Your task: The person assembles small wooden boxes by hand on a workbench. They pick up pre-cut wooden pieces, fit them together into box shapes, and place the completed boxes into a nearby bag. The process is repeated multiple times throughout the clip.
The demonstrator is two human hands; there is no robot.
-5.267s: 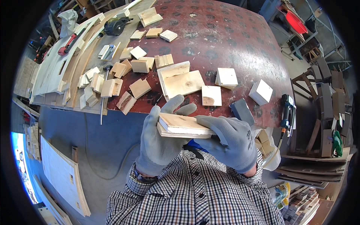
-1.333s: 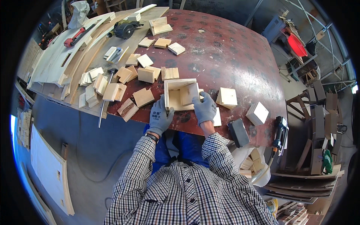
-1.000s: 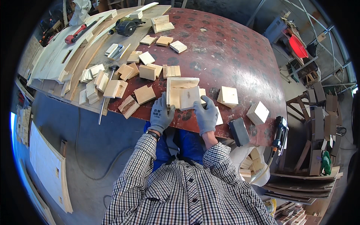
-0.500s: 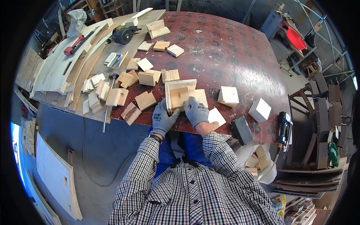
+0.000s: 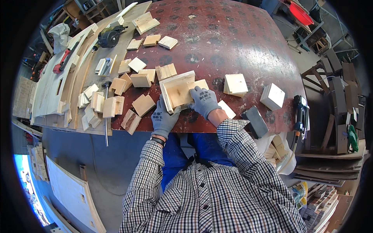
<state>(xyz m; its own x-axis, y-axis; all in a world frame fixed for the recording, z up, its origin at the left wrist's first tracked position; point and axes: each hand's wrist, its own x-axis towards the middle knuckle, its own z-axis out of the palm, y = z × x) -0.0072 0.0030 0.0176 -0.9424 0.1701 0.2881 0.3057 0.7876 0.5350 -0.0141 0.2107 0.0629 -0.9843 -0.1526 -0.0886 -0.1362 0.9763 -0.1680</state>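
Note:
At the near edge of the dark red table, both of my grey-gloved hands are on a small wooden corner assembly [image 5: 176,93], with plywood strips along its left and far sides and a flat pale panel between them. My left hand [image 5: 165,117] grips its lower left corner, the thumb along the near edge and the other fingers mostly hidden. My right hand [image 5: 204,101] is closed on its right side, fingertips at the panel's edge. Just beyond that hand a pale wood block [image 5: 199,83] shows, partly covered; whether it is joined to the assembly I cannot tell.
Several loose wood blocks [image 5: 140,80] lie to the left, by a hammer [image 5: 107,116] overhanging the edge. A circular saw [image 5: 109,37] stands farther back. On the right are stacked white blocks [image 5: 272,96], a dark grey block [image 5: 255,122] and a nail gun [image 5: 300,114].
My right hand has shifted from the assembly's near right corner to its right side. The assembly is tilted and turned slightly. The whole view has also shifted.

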